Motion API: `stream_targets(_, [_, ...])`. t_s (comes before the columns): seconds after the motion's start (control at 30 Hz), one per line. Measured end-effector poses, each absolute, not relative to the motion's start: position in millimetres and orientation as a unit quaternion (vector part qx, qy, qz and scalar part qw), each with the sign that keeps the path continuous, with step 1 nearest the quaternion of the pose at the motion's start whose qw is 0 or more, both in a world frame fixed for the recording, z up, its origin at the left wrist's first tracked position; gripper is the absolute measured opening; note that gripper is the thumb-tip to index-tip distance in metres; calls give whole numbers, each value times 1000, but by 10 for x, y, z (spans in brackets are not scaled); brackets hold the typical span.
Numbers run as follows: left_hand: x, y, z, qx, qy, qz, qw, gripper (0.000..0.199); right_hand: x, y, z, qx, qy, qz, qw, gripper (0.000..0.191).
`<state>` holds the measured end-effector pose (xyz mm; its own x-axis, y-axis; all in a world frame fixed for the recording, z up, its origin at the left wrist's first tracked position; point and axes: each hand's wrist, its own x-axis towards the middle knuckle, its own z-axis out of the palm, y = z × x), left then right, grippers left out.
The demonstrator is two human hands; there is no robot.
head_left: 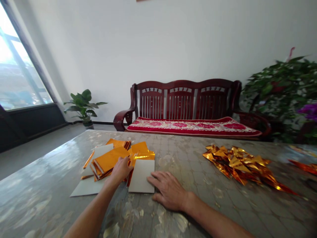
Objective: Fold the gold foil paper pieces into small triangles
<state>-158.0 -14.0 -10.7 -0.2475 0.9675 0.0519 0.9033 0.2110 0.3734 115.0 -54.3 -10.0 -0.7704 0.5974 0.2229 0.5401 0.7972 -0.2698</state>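
A pale rectangular board (141,177) lies on the table on top of a shiny gold-orange foil sheet (145,154), which shows beyond its far edge. My right hand (169,191) rests palm down at the board's right side, fingers stretched out and their tips touching its edge. My left hand (123,168) is at the board's upper left, beside the foil, with its fingers bent and closed; what they pinch, if anything, is hidden. Just left of that hand sits a stack of orange foil-covered pieces (111,159), lying over larger pale boards (88,187).
A heap of crumpled gold foil scraps (237,162) lies right of centre on the patterned table (190,211). More foil and clear plastic (300,153) are at the far right. Behind stand a wooden bench (179,102) and potted plants (85,105).
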Motion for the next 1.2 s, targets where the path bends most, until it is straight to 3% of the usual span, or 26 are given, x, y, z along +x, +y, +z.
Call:
stream_targets(0.27, [-1482,15,-124,574,741,293,190,33,947,-630,-81,-369,-916,45,151,61])
stream_targets(0.5, [-1261,-14,-147,564,666,345,347,19,878,-553,-106,-394,-912,-19,115,19])
stream_targets(0.8, [-1410,-62,-63,556,686,383,270,13,1550,-390,12,-471,-879,-5,71,35])
stream_targets(0.9, [-1319,-137,60,583,707,357,181,22,1574,-357,142,-473,-861,93,160,46])
stream_targets(1.03, [-934,-393,231,650,683,330,55,33,1250,-324,232,-467,-682,442,349,51])
stream_targets(1.1, [-694,-559,243,683,650,329,52,39,1046,-332,194,-426,-560,594,390,54])
stream_targets(1.2, [-411,-768,149,736,576,337,108,38,850,-357,63,-382,-445,670,455,50])
